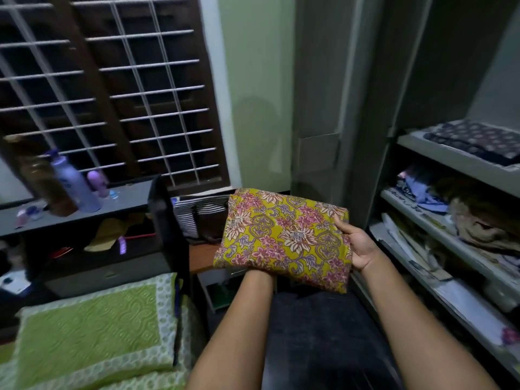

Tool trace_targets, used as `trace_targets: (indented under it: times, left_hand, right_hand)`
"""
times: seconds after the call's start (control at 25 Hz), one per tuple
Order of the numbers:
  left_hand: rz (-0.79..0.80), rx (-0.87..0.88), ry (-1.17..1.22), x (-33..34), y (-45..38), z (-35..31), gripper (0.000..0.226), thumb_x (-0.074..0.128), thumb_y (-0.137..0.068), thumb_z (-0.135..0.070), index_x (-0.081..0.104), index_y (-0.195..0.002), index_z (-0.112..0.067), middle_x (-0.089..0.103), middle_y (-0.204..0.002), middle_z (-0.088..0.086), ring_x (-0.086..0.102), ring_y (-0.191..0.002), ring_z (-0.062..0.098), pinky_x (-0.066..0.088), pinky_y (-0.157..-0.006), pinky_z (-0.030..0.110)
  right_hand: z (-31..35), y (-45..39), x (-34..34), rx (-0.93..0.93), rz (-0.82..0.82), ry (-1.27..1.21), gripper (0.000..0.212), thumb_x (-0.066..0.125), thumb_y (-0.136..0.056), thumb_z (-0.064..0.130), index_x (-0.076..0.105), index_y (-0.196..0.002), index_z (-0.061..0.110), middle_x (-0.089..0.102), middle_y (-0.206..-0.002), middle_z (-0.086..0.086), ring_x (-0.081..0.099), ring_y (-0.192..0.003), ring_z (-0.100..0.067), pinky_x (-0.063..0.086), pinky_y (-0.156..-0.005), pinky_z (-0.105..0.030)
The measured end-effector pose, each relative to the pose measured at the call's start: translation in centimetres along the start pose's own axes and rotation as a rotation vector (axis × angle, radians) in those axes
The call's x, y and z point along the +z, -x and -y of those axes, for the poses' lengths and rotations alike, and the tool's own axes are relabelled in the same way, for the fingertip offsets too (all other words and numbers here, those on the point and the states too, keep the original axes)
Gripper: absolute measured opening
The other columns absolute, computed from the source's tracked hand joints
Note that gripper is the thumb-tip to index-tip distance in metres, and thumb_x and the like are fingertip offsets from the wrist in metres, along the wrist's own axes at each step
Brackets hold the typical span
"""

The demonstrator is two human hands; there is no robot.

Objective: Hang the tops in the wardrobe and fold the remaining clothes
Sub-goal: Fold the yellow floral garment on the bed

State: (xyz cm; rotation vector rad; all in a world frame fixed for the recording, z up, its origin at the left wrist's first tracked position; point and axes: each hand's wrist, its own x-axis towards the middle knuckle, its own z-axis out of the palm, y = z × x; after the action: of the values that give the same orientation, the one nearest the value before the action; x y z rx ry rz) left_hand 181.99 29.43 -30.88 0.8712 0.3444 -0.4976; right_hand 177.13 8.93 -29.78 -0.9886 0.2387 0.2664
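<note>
A folded yellow garment (284, 237) with a pink and cream flower print is held flat in mid-air, just left of the open wardrobe (453, 161). My right hand (357, 246) grips its right edge, thumb on top and fingers underneath. My left forearm runs up under the near edge of the garment; the left hand itself is hidden beneath the cloth. On the upper wardrobe shelf lies a folded dark patterned cloth (475, 142). The shelf below holds crumpled clothes (478, 218).
Papers and flat items (439, 280) fill the lower wardrobe shelves. A green pillow (92, 325) lies on the bed at lower left, beside a black board (168, 229). Bottles (76, 184) stand on a dark shelf under the barred window. A striped bag (194, 215) sits behind the garment.
</note>
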Motion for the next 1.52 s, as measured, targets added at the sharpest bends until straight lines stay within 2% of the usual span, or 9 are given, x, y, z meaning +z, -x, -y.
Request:
trace_targets:
  times: [0.12, 0.24, 0.36, 0.48, 0.6, 0.72, 0.88, 1.04, 1.52]
  left_hand:
    - [0.062, 0.042, -0.143, 0.5, -7.6, -1.8, 0.064, 0.022, -0.098, -0.055, 0.035, -0.143, -0.012, 0.036, -0.148, 0.015, 0.037, -0.130, 0.037, 0.028, -0.108, 0.051]
    - [0.356, -0.109, -0.154, 3.4, -14.0, -5.2, 0.095, 0.051, -0.063, -0.079, 0.053, -0.128, -0.009, 0.051, -0.134, 0.023, 0.046, -0.124, 0.044, 0.027, -0.109, 0.061]
    - [0.453, -0.264, -0.531, 9.2, -18.9, -6.6, 0.074, 0.055, -0.077, -0.068, 0.064, -0.119, -0.007, 0.061, -0.124, 0.022, 0.057, -0.114, 0.041, 0.041, -0.099, 0.057]
    - [0.563, -0.273, -0.941, 14.5, -24.7, -5.1, 0.063, 0.065, -0.081, -0.045, 0.055, -0.127, -0.004, 0.064, -0.120, 0.020, 0.060, -0.112, 0.038, 0.043, -0.101, 0.055]
    - [0.582, -0.137, -1.049, 19.5, -28.5, -1.2, 0.051, 0.063, -0.088, -0.031, 0.051, -0.128, -0.003, 0.066, -0.116, 0.019, 0.064, -0.105, 0.036, 0.047, -0.097, 0.053]
    - [0.584, 0.122, -1.101, 25.5, -31.2, 3.2, 0.040, 0.047, -0.099, -0.024, 0.043, -0.137, -0.012, 0.059, -0.127, 0.013, 0.058, -0.115, 0.032, 0.046, -0.100, 0.048]
    - [0.520, 0.522, -1.232, 35.2, -33.1, 6.2, 0.045, 0.037, -0.102, -0.024, 0.032, -0.146, -0.028, 0.056, -0.134, 0.012, 0.051, -0.122, 0.035, 0.041, -0.098, 0.041]
    - [0.538, 0.786, -1.198, 45.5, -34.4, 5.7, 0.045, 0.035, -0.102, -0.025, 0.031, -0.145, -0.036, 0.058, -0.130, 0.015, 0.055, -0.115, 0.037, 0.044, -0.091, 0.041]
    - [0.818, 0.742, -1.259, 70.8, -47.0, 12.6, 0.043, 0.033, -0.103, -0.027, 0.030, -0.145, -0.035, 0.052, -0.138, 0.014, 0.050, -0.122, 0.036, 0.041, -0.099, 0.045]
  right_hand:
    - [3.5, -1.4, -3.5, -0.063, -0.093, -0.036, 0.054, 0.086, -0.061, 0.030, 0.073, -0.103, 0.001, 0.065, -0.115, -0.024, 0.067, -0.098, -0.036, 0.057, -0.077, -0.049]
    - [7.1, -2.6, -6.4, -0.112, -0.259, -0.032, 0.068, 0.091, -0.053, 0.027, 0.067, -0.111, 0.000, 0.065, -0.114, -0.024, 0.067, -0.098, -0.037, 0.055, -0.082, -0.050]
    - [9.9, -3.5, -9.3, -0.145, -0.430, -0.079, 0.041, 0.068, -0.080, 0.027, 0.064, -0.110, 0.000, 0.067, -0.109, -0.023, 0.068, -0.095, -0.035, 0.045, -0.097, -0.050]
    - [11.8, -3.5, -12.4, -0.147, -0.607, -0.022, 0.036, 0.063, -0.085, 0.023, 0.062, -0.111, -0.001, 0.066, -0.112, -0.023, 0.066, -0.098, -0.035, 0.047, -0.095, -0.048]
    - [12.2, -4.1, -16.4, -0.198, -0.839, 0.142, 0.032, 0.062, -0.090, 0.017, 0.059, -0.116, -0.002, 0.069, -0.107, -0.020, 0.067, -0.097, -0.033, 0.052, -0.088, -0.046]
    - [13.4, -5.3, -22.6, -0.372, -1.103, 0.293, 0.040, 0.065, -0.087, 0.031, 0.057, -0.119, 0.010, 0.067, -0.115, -0.015, 0.065, -0.101, -0.030, 0.049, -0.094, -0.052]
    - [20.1, -6.2, -25.8, -0.440, -1.485, 0.712, 0.045, 0.049, -0.098, 0.033, 0.043, -0.138, 0.015, 0.058, -0.130, -0.013, 0.057, -0.115, -0.030, 0.045, -0.091, -0.039]
    - [28.1, -6.1, -28.5, -0.512, -1.643, 0.831, 0.051, 0.039, -0.101, 0.036, 0.029, -0.148, 0.018, 0.053, -0.135, -0.017, 0.054, -0.118, -0.034, 0.044, -0.088, -0.040]
    - [45.7, -8.3, -43.9, -0.481, -1.843, 0.680, 0.051, 0.041, -0.100, 0.034, 0.028, -0.148, 0.021, 0.047, -0.143, -0.012, 0.047, -0.126, -0.034, 0.039, -0.101, -0.040]
